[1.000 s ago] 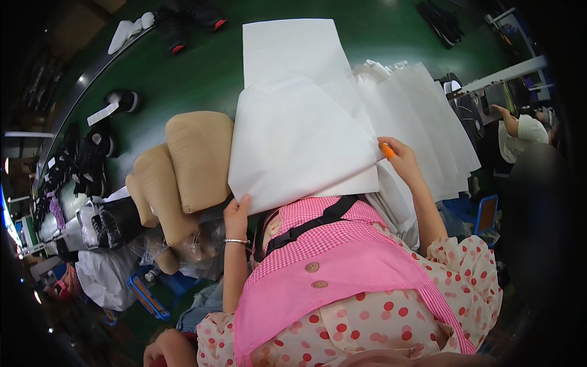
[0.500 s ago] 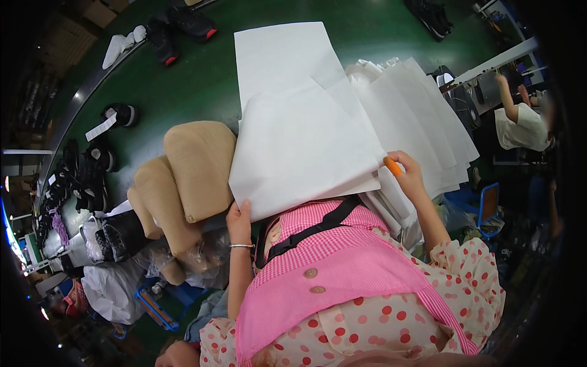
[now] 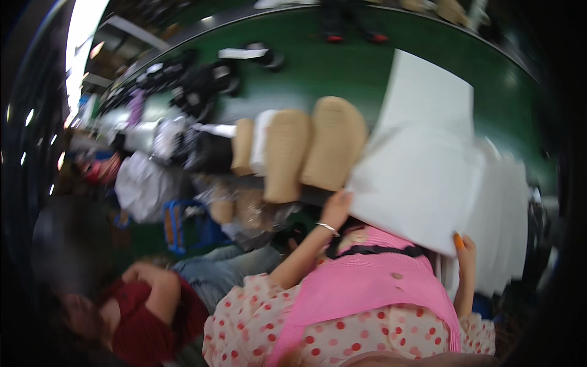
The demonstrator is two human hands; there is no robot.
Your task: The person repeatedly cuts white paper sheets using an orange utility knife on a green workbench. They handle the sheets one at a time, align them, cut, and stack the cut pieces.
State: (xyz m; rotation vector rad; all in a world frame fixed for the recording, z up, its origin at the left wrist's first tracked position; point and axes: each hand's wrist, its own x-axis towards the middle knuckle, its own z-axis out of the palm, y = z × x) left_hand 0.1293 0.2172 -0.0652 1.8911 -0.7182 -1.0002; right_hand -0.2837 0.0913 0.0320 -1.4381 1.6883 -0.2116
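Large white paper sheets (image 3: 422, 177) lie at the right over the green table edge, close to my body. My left hand (image 3: 336, 209) pinches their near left corner, thumb on top. At the near right corner my right hand (image 3: 466, 249) is closed on the same sheets; an orange cover sits on one of its fingers. Beneath and to the right hangs a fanned pile of more white sheets (image 3: 506, 214). Tan rounded, sole-shaped stacks (image 3: 333, 147) stand just left of the sheets, nearest my left hand. The picture is smeared by motion.
Black shoes (image 3: 199, 92) cover the table's far left. A white plastic bag (image 3: 145, 186) and a blue-framed stool (image 3: 176, 226) are below its edge. A person in dark red (image 3: 147, 315) sits close at my left. More dark shoes (image 3: 350, 24) stand at the far edge.
My view has swung left, so the table and sheets appear farther right, and the person in dark red shows more fully. Both hands keep hold of the sheets.
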